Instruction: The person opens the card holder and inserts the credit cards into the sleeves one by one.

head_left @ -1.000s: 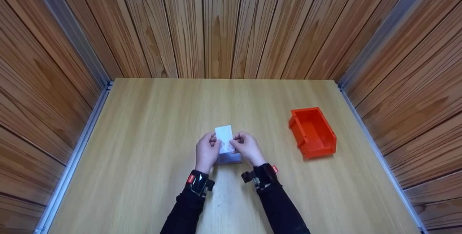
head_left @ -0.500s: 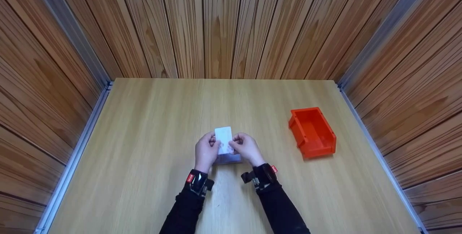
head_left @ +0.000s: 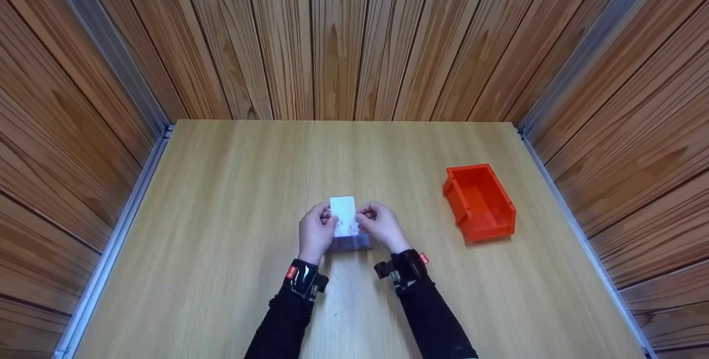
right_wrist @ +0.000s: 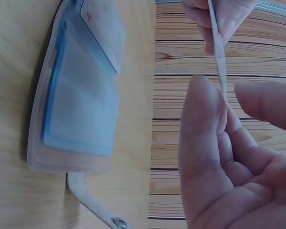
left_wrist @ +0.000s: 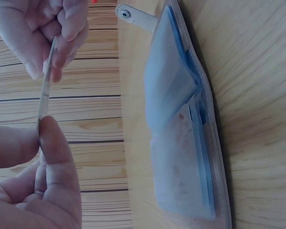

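Both my hands, left (head_left: 317, 232) and right (head_left: 381, 228), pinch the card (head_left: 343, 216) by its edges above the card holder (head_left: 350, 243); it's thin, light, stiff, probably slippery.

I pinch a thin, smooth plastic card (head_left: 343, 216); the holder (left_wrist: 181, 124) looks soft translucent plastic, the table (head_left: 221, 193) matt wood-grain.

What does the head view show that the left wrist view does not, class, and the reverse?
Only the head view shows the orange bin on the table and the dark sleeves. Only the left wrist view shows the card holder lying open, with its clear blue sleeves and snap strap. Both show the left hand and right hand pinching the white card.
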A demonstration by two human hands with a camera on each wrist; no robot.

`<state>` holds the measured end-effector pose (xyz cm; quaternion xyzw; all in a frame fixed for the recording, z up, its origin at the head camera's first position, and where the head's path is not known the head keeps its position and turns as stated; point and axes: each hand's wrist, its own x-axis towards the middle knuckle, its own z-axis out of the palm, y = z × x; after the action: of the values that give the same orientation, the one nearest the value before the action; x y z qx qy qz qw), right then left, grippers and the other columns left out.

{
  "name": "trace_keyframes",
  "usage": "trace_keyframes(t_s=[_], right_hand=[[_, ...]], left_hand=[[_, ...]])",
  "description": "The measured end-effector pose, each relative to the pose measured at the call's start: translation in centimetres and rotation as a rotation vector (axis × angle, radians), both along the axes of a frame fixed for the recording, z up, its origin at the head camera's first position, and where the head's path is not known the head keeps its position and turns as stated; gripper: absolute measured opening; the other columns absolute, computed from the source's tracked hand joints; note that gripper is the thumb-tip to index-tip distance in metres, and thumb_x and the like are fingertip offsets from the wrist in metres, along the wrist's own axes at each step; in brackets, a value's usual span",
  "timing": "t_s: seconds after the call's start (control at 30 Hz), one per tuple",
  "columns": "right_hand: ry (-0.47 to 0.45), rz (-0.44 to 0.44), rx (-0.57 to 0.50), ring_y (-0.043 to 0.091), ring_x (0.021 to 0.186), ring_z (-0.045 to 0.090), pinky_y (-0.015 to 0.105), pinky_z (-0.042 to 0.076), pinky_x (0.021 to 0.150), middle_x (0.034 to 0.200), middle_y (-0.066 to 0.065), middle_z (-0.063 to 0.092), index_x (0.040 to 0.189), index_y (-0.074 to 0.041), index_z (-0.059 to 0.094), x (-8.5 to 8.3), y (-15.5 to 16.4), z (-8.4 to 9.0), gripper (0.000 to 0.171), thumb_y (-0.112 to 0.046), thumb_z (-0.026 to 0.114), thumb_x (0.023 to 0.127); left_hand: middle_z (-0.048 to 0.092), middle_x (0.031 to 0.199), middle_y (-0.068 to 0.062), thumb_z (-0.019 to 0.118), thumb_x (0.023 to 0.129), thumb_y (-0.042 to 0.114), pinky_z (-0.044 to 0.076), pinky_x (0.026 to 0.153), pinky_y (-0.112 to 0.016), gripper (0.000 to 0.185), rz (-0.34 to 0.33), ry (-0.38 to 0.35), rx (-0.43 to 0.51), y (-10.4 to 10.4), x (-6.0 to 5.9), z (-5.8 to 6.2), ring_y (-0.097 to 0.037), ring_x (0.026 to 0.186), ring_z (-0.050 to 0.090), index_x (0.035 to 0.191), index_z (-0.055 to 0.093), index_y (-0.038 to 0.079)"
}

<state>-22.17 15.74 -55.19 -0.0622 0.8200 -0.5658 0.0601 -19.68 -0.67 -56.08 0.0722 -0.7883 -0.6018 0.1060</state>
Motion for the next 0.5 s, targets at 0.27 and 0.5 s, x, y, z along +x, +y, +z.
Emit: trace_keyframes(t_s=[0.27, 0.5], right_hand=[[0.124, -0.055, 0.176, 0.025, 0.078, 0.065, 0.036, 0.055, 0.070, 0.084, 0.007, 0.065, 0.097, 0.002, 0.067, -0.5, 0.6, -0.4, 0.010, -0.006, 0.066, 0.091], [0.169, -0.059, 0.304, 0.021, 0.082, 0.062, 0.036, 0.051, 0.077, 0.087, 0.006, 0.065, 0.100, 0.001, 0.069, -0.9, 1.1, -1.3, 0.012, -0.005, 0.067, 0.089]], left_hand=[[0.067, 0.094, -0.011, 0.070, 0.083, -0.005, 0.051, 0.084, -0.039, 0.036, 0.019, -0.035, -0.028, -0.3, 0.0, -0.2, -0.025, 0.089, 0.064, 0.120, 0.065, -0.006], [0.066, 0.096, -0.011, 0.068, 0.085, -0.005, 0.051, 0.086, -0.039, 0.037, 0.020, -0.082, -0.040, -0.7, -0.1, -0.7, -0.026, 0.093, 0.063, 0.121, 0.064, -0.008]])
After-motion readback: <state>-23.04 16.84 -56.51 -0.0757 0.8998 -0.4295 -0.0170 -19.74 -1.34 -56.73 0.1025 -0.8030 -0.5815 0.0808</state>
